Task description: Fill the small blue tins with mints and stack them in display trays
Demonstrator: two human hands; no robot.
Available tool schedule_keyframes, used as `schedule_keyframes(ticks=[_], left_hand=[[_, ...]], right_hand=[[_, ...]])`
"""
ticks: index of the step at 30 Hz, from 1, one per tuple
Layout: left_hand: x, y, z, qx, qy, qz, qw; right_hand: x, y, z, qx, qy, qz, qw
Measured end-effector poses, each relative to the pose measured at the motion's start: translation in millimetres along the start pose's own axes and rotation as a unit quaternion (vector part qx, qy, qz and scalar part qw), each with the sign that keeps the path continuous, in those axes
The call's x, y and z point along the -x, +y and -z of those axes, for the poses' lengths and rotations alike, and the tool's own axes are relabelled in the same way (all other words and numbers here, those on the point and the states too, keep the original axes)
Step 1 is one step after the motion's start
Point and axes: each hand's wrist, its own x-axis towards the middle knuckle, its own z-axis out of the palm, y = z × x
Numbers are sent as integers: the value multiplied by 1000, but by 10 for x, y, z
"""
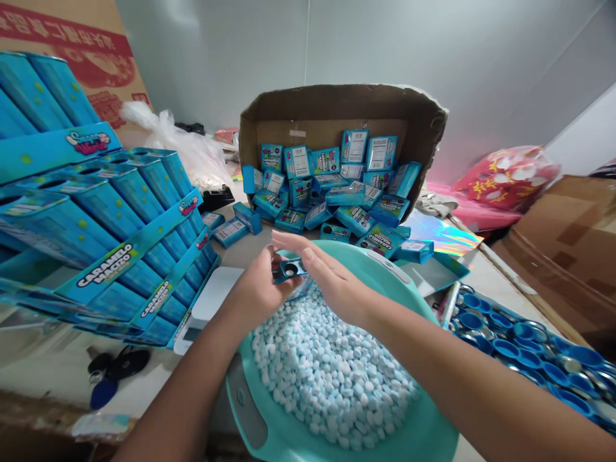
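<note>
My left hand (257,283) is closed around a small blue candy box (282,274), whose end with a dark round hole faces up. Beside it, my right hand (339,282) is held flat with its fingers stretched out together, the fingertips reaching over the box. Whether the palm presses on the box I cannot tell. Both hands are above a turquoise basin (433,410) with grey handle grips. Pale blue and white candies (337,372) fill much of that basin.
A cardboard carton (337,102) lies tipped behind the basin, with blue printed boxes (351,196) spilling out. Tiered blue display trays (115,256) of open-topped boxes stand at left. Blue ring-shaped lids (510,350) fill a tray at right. Black-and-blue round pieces (118,366) lie front left.
</note>
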Motion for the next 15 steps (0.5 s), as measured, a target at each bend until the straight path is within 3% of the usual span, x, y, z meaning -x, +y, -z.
schedule_keyframes(ticks=[3,5,10,15], left_hand=[[3,7,-13,17,33,4,999],[17,32,-4,-24,48,7,999],[57,124,44,-128,22,-23,991],[53,126,34,-131,7,-41,990]], right_hand=[[-79,136,119,130,123,-25,984],[-118,228,221,213,154,-62,963],[-101,281,301,340,68,-97,933],[-90,264,271,344,38,-88,934]])
